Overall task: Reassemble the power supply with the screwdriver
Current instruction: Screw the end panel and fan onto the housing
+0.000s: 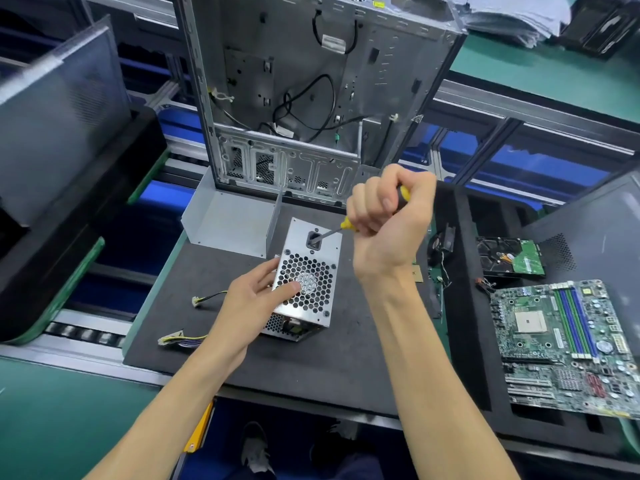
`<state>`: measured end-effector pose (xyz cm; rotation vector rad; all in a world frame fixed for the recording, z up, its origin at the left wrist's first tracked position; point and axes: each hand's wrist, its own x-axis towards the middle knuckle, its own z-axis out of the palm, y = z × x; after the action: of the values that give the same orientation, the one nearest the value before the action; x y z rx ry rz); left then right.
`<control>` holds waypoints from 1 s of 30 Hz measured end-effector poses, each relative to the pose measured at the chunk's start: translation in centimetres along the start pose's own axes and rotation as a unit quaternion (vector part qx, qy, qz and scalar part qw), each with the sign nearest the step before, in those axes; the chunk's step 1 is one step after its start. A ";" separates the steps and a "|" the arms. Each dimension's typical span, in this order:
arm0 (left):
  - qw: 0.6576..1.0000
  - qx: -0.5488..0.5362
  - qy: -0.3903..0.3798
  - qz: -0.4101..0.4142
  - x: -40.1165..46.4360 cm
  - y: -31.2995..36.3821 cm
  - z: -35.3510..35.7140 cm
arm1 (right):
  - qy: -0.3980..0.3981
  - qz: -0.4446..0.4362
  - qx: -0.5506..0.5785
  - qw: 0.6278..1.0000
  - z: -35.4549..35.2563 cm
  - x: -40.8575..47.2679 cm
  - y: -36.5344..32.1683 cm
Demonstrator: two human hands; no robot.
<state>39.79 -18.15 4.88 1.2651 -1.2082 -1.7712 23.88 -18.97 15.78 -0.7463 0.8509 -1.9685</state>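
Screwdriver (349, 226) tip inside power supply (306, 278) socket

— What else do you see from where you're driving?
— I see an open computer case (287, 98) standing upright at the back, a bent metal cover (230, 221) before it.
— And right?
— A motherboard (568, 344) lying flat, a hard drive (509, 259) behind it.

— What carries it all?
— A black foam mat (214, 341).
— And on it?
— The power supply (304, 278), a bent metal cover (232, 220), the open case (311, 98), a motherboard (568, 344), a hard drive (509, 256).
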 end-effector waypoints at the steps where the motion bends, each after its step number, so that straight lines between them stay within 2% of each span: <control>1: 1.000 0.000 0.002 0.001 0.0 -0.1 0.0 | -0.010 0.007 -0.001 1.000 0.4 0.0 0.3; 8: 1.000 -0.001 0.008 0.003 -0.2 0.0 -0.3 | -0.068 0.059 -0.028 0.996 2.1 0.1 2.7; 25: 1.000 0.011 0.014 0.000 -0.1 0.1 -0.1 | -0.089 0.059 -0.077 0.991 1.4 0.6 3.8; 30: 1.000 0.017 0.016 -0.002 0.0 0.1 -0.1 | -0.159 0.084 -0.102 0.978 1.2 1.5 3.7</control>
<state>39.93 -18.23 4.93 1.3113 -1.2233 -1.7328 25.76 -22.13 13.88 -1.0413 0.8942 -1.5751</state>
